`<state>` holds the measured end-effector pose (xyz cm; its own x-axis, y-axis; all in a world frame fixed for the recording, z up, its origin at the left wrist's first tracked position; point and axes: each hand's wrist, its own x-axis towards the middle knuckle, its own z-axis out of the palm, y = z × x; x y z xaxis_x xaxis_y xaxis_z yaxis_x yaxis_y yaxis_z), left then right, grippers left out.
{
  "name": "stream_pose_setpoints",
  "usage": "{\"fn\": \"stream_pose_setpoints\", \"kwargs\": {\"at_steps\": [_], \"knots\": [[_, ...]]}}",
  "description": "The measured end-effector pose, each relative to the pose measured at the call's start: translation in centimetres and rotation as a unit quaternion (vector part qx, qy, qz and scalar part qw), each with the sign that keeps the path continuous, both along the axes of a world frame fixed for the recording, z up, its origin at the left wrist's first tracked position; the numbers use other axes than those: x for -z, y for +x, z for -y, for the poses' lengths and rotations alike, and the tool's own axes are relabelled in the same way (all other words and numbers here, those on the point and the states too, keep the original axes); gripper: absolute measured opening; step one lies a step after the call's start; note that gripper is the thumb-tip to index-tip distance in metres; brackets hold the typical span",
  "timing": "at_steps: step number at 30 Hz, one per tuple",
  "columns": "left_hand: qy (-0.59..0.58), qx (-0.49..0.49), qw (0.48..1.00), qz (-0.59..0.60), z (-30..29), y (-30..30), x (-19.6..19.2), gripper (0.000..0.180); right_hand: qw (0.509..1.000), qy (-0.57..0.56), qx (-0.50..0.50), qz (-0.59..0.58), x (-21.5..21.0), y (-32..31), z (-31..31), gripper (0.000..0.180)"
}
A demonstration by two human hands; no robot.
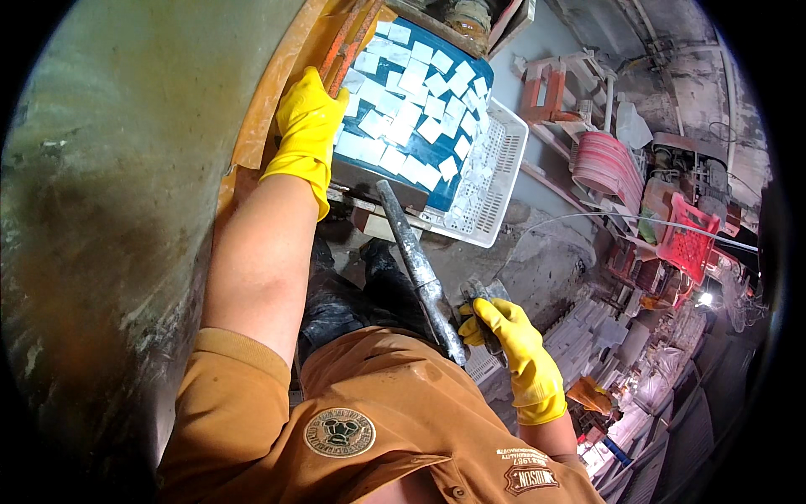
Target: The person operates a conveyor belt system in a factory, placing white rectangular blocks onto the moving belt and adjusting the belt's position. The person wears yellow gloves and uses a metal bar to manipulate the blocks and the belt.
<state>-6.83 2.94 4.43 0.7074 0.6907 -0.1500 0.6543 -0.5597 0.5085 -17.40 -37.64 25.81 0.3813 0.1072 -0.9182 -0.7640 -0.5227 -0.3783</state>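
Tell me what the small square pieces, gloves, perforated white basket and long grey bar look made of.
Square pieces: probably stone or ceramic, smooth; pale faces with faint grey veining.
Gloves: rubber-like, slightly glossy; bright yellow, wrinkled near the cuff.
Basket: likely moulded plastic, fairly plain; regular holes through its wall.
Bar: perhaps metal, dull and smeared; whitish residue leaves this uncertain.

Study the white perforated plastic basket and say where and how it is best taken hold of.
The white perforated plastic basket is probably best gripped by its right rim, coming from the right: that edge stands exposed, while the tile-strewn blue work surface overlaps its left side.
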Motion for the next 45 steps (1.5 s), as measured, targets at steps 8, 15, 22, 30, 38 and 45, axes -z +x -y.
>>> {"fn": "stream_pose_setpoints", "kwargs": {"at_steps": [8, 15, 22, 30, 38, 45], "knots": [[-0.028, -0.006, 1.000, 0.006, 0.1, 0.0, -0.4, 0.075, 1.000, 0.001, -0.006, 0.001, 0.3, -0.1, 0.1, 0.044], [0.007, -0.007, 1.000, 0.017, 0.2, 0.1, -0.2, 0.067, 1.000, -0.002, 0.000, -0.004, 0.6, -0.3, 0.4, 0.044], [-0.018, 0.005, 1.000, 0.024, -0.4, 0.2, 0.4, 0.070, 1.000, 0.003, 0.010, -0.009, 0.7, -0.5, 0.5, 0.044], [0.000, 0.005, 1.000, 0.027, -0.6, 0.0, 0.2, 0.072, 0.999, 0.027, 0.015, -0.008, 0.7, -0.1, 0.8, 0.045], [-0.001, 0.001, 1.000, 0.008, -0.3, -0.4, -2.0, 0.073, 0.998, 0.041, 0.041, -0.017, 0.2, 0.7, 1.8, 0.046], [0.000, -0.005, 1.000, -0.013, -0.6, -0.5, -4.1, 0.073, 0.996, 0.061, 0.061, -0.031, -0.7, 2.2, 1.8, 0.045]]}}
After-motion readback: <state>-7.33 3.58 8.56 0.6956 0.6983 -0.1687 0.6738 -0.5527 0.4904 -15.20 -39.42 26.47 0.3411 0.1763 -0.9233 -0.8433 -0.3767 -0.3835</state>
